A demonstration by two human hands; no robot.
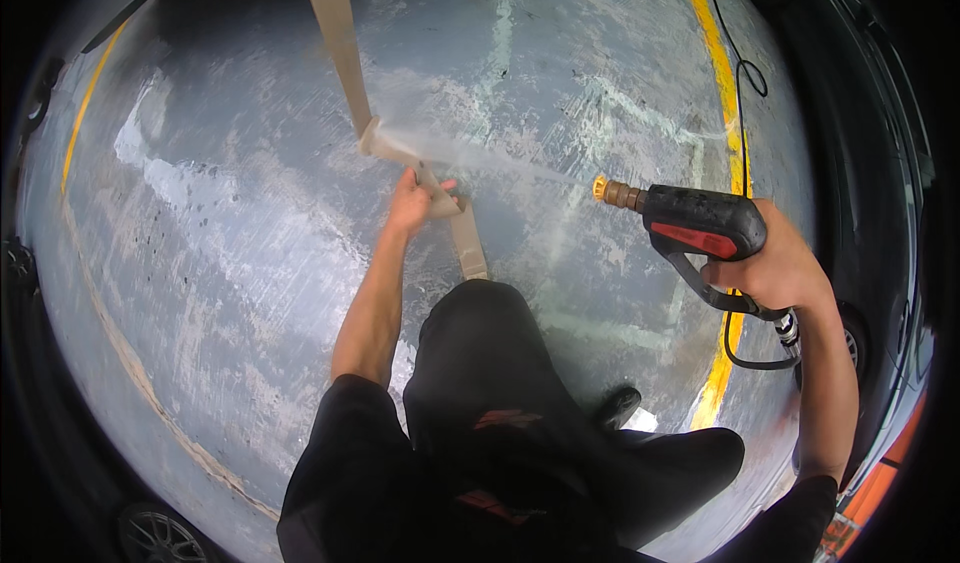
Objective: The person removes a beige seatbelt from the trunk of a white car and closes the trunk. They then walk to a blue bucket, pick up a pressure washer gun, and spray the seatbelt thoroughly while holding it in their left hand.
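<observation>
My left hand (412, 204) grips a long beige webbing strap (341, 49), which looks wet. From the top of the view the strap runs down to a sharp bend, then slants to my fingers. Below them, a further length (468, 240) drops towards my knee. On the right, my right hand (776, 263) is wrapped around the handle of a black and red pressure washer gun (705, 221). Its yellow nozzle (600, 188) points left, and a fan of water spray (480, 156) strikes the strap at the bend. Where the strap's upper end is fixed lies outside the view.
A worn grey painted concrete floor (247, 248) spreads around me. A thin black hose (741, 112) runs along the yellow floor line (720, 75) at right. Dark cars stand on both sides, one (862, 112) close behind my right arm, another's wheel (161, 537) at lower left.
</observation>
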